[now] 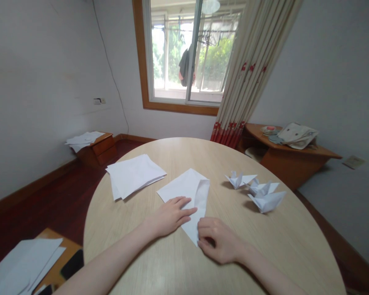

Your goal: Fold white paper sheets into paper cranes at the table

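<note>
The folded sheet (pixel 184 184) lies on the round counter (pixel 141 262), just to the right of the paper stack (pixel 135 176), its right side turned over in a long flap. The left hand (pixel 174 215), below and right of the stack, presses flat on the sheet, its fingers spread and grasping nothing. The right hand (pixel 219 241), farther right of the stack, is curled at the sheet's lower right edge; whether its fingers pinch the paper I cannot quite tell. Well right of the stack stand three folded paper figures (pixel 260 189).
</note>
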A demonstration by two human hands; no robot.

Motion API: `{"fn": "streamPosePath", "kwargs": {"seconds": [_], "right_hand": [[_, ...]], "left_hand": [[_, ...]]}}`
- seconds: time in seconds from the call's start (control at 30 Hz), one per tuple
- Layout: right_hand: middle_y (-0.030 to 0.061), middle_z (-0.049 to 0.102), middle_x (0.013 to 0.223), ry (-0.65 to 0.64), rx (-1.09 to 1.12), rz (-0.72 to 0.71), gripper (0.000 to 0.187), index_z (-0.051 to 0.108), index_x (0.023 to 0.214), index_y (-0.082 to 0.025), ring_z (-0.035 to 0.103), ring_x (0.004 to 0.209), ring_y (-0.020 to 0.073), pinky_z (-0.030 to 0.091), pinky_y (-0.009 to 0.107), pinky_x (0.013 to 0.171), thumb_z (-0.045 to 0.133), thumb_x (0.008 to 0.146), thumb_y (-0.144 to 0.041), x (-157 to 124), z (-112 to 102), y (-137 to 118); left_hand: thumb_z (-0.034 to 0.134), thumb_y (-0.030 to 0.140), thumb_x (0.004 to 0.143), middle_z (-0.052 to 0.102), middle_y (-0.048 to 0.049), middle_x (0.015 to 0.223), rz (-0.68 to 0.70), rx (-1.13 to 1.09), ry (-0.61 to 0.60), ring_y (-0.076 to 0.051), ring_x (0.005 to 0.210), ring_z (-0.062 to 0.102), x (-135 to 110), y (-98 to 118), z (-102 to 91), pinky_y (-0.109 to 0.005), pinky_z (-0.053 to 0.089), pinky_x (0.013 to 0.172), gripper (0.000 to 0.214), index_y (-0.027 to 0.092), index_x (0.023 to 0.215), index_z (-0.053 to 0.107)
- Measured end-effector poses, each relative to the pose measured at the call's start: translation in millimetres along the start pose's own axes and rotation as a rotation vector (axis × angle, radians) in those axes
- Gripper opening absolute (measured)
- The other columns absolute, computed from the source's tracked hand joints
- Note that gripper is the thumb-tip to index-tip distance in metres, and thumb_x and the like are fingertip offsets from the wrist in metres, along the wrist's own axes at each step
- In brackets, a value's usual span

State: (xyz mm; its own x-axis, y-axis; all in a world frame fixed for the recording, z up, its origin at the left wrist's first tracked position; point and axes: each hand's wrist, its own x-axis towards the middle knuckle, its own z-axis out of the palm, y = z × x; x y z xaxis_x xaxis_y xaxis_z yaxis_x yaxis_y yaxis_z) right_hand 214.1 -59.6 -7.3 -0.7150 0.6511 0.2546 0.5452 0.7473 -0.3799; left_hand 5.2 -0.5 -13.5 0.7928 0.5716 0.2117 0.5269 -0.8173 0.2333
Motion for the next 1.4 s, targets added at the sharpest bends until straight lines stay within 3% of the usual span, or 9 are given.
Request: {"fn": "streamPosePath", "kwargs": {"seconds": [0.2,0.37,0.5,0.67,0.9,1.1,1.27,1.4], "right_hand": [[0.0024,0.056,0.066,0.227,0.013,0.02,0.031,0.05,0.063,-0.02,0.051,0.066,0.0156,0.04,0.027,0.061,0.042,0.093,-0.021,0.1,-1.1,12.2],[0.0038,0.058,0.07,0.474,-0.108,0.081,0.03,0.056,0.067,-0.019,0.053,0.069,0.0171,0.042,0.028,0.063,0.044,0.095,-0.023,0.6,-3.1,23.8],[0.0087,0.063,0.095,0.604,-0.293,0.095,0.017,0.062,0.102,-0.019,0.056,0.09,0.0222,0.045,0.035,0.079,0.048,0.092,-0.02,-0.6,-6.8,32.4],[0.0106,0.056,0.128,0.554,-0.513,0.07,0.041,0.047,0.134,-0.023,0.045,0.12,0.0272,0.034,0.044,0.099,0.047,0.093,-0.018,-0.7,-7.7,33.6],[0.0075,0.053,0.137,0.436,-0.639,0.127,0.044,0.045,0.137,-0.026,0.036,0.129,0.0288,0.019,0.051,0.106,0.05,0.094,-0.026,4.9,2.5,32.3],[0.0048,0.063,0.126,0.49,-0.597,0.131,0.029,0.058,0.122,-0.029,0.041,0.126,0.0273,0.015,0.052,0.107,0.053,0.094,-0.029,3.5,0.3,31.4],[0.0021,0.072,0.103,0.561,-0.454,0.08,0.018,0.065,0.102,-0.026,0.051,0.117,0.0243,0.014,0.05,0.106,0.049,0.096,-0.026,1.4,-1.1,31.2],[0.0014,0.073,0.088,0.493,-0.411,0.053,0.019,0.066,0.093,-0.023,0.059,0.106,0.0222,0.018,0.048,0.103,0.047,0.096,-0.021,-0.5,-7.4,30.9]], "left_hand": [[0.045,0.026,0.098,0.049,-0.0096,0.139,0.031,-0.02,0.06,-0.026,0.128,0.046,-0.9,-6.1,7.9,-0.045,0.039,0.104,0.033,0.029,0.128,0.057],[0.044,0.019,0.098,0.054,-0.0064,0.135,0.038,-0.063,0.06,-0.023,0.122,0.051,-1.7,-6.5,3.8,-0.04,0.041,0.102,0.033,0.031,0.124,0.06],[0.045,0.015,0.095,0.058,-0.0058,0.13,0.034,-0.084,0.055,-0.022,0.116,0.055,-0.7,-2.5,-3.4,-0.039,0.043,0.1,0.031,0.027,0.117,0.065],[0.044,0.017,0.094,0.058,-0.0087,0.129,0.016,-0.164,0.071,-0.021,0.113,0.058,0.1,4.0,-7.8,-0.036,0.046,0.099,0.027,0.019,0.108,0.067],[0.045,0.016,0.092,0.055,-0.0107,0.132,-0.003,-0.23,0.071,-0.022,0.119,0.054,-1.3,3.9,-4.7,-0.035,0.044,0.102,0.025,0.016,0.106,0.064],[0.046,0.022,0.092,0.058,-0.0086,0.127,-0.039,-0.287,0.056,-0.021,0.115,0.056,-1.5,9.1,-11.9,-0.034,0.045,0.098,0.024,0.018,0.114,0.056],[0.05,0.03,0.092,0.062,-0.0077,0.119,-0.071,-0.292,-0.017,-0.023,0.108,0.059,-1.2,14.8,-19.8,-0.036,0.046,0.093,0.028,0.019,0.118,0.052],[0.057,0.043,0.088,0.062,-0.0098,0.121,-0.031,-0.296,-0.036,-0.026,0.111,0.058,-1.1,15.7,-22.4,-0.037,0.045,0.094,0.039,0.018,0.119,0.054]]}}
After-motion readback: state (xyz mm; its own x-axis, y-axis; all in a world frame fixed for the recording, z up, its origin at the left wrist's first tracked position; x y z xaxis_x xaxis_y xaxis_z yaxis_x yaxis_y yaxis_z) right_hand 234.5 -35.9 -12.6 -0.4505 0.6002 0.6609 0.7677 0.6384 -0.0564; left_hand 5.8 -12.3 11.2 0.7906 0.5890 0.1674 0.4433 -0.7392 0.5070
